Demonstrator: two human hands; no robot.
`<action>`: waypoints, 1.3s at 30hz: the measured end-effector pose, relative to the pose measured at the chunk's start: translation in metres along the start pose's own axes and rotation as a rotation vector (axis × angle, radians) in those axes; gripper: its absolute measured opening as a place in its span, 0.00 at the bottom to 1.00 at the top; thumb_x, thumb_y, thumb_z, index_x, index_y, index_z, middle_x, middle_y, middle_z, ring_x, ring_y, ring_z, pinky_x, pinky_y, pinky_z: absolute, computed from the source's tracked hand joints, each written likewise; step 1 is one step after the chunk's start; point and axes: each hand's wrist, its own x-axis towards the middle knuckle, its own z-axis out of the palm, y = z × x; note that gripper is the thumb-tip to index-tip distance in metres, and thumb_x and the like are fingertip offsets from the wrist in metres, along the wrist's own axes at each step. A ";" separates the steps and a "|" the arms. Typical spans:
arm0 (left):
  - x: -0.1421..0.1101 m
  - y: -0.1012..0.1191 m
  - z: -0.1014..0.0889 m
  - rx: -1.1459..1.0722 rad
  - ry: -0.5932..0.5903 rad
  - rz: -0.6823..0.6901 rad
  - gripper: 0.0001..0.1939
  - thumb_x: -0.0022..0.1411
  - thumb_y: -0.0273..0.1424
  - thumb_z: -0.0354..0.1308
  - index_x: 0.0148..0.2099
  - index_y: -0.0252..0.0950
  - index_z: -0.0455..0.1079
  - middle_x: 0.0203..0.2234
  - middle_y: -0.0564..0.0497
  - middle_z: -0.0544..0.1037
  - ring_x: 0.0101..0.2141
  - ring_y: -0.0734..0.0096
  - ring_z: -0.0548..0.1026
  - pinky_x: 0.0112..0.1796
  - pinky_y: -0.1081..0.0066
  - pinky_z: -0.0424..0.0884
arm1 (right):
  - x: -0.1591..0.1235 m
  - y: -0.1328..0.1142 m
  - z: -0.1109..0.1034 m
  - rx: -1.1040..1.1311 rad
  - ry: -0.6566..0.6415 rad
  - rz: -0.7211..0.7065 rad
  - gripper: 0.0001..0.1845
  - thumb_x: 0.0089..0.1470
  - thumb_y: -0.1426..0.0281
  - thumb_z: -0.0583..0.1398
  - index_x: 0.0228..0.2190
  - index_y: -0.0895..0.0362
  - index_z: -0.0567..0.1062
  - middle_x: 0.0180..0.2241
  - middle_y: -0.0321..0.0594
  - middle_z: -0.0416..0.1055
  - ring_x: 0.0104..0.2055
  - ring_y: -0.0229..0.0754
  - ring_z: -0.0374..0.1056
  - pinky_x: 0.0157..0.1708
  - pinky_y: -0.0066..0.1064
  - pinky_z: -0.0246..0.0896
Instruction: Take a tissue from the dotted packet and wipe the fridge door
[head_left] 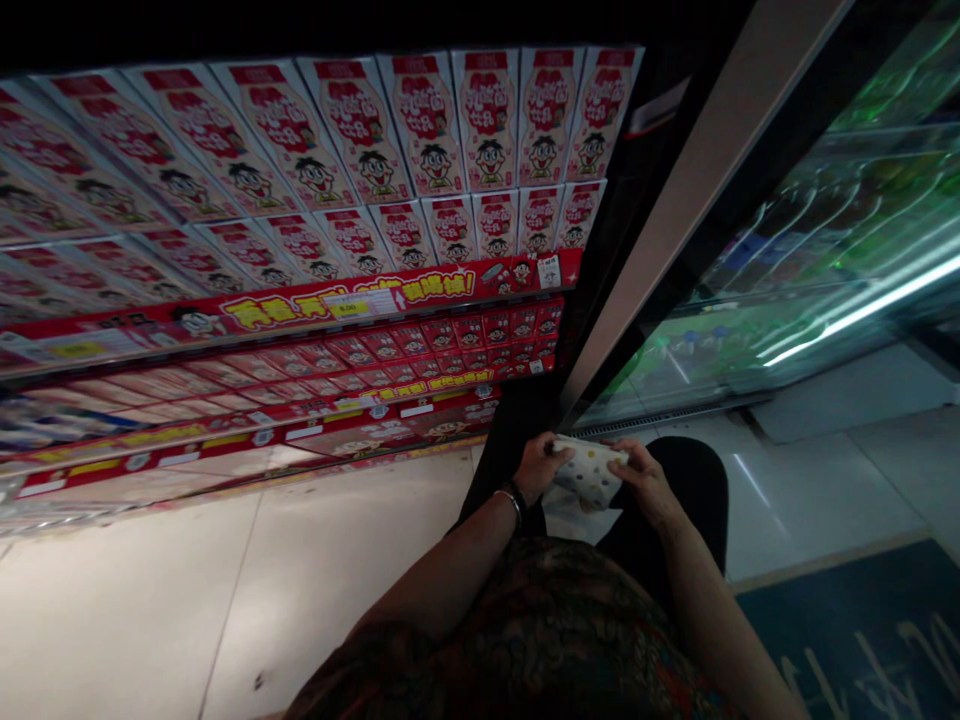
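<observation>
Both my hands hold a small white pouch with coloured dots (590,470) in front of my body, low in the middle of the view. My left hand (538,466) grips its left end, fingers curled; a bracelet sits on that wrist. My right hand (646,483) closes on its right end. The pouch hangs above my dark trousers and the pale floor tiles.
Red-and-white cartons (420,150) with a cartoon face fill shelves (285,310) at the left. A glass-door drinks cooler (825,260) stands at the right behind a pale door frame (675,220). A dark floor mat (862,630) lies at lower right.
</observation>
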 end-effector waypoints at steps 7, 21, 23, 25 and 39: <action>0.003 -0.005 -0.001 0.067 0.014 0.021 0.19 0.57 0.43 0.72 0.38 0.34 0.71 0.31 0.54 0.73 0.33 0.72 0.70 0.35 0.72 0.65 | -0.001 -0.002 0.003 -0.131 -0.032 -0.008 0.26 0.44 0.55 0.80 0.42 0.50 0.82 0.63 0.38 0.75 0.55 0.55 0.74 0.49 0.39 0.73; 0.007 -0.010 0.000 0.218 0.088 0.050 0.13 0.60 0.35 0.71 0.35 0.34 0.70 0.29 0.55 0.70 0.32 0.72 0.67 0.34 0.72 0.62 | 0.007 0.016 -0.005 -0.264 -0.033 0.070 0.25 0.45 0.48 0.78 0.31 0.54 0.81 0.26 0.36 0.77 0.29 0.44 0.70 0.29 0.33 0.66; 0.007 -0.009 0.001 0.227 0.085 0.051 0.13 0.61 0.35 0.71 0.36 0.34 0.71 0.30 0.55 0.71 0.33 0.71 0.68 0.36 0.72 0.63 | 0.008 0.017 -0.006 -0.271 -0.027 0.063 0.26 0.45 0.47 0.78 0.30 0.55 0.79 0.25 0.35 0.75 0.28 0.43 0.68 0.28 0.32 0.64; 0.007 -0.009 0.001 0.233 0.079 0.051 0.13 0.62 0.35 0.70 0.36 0.34 0.71 0.30 0.54 0.72 0.33 0.71 0.68 0.36 0.71 0.64 | 0.008 0.018 -0.006 -0.281 -0.018 0.053 0.27 0.46 0.47 0.78 0.29 0.55 0.78 0.25 0.35 0.74 0.28 0.41 0.66 0.28 0.31 0.61; 0.007 -0.009 0.000 0.274 0.098 0.067 0.12 0.67 0.34 0.68 0.37 0.33 0.71 0.29 0.55 0.71 0.31 0.72 0.69 0.37 0.70 0.67 | 0.018 0.029 -0.009 -0.308 0.138 -0.054 0.41 0.46 0.42 0.75 0.54 0.51 0.77 0.46 0.42 0.79 0.44 0.49 0.74 0.43 0.38 0.71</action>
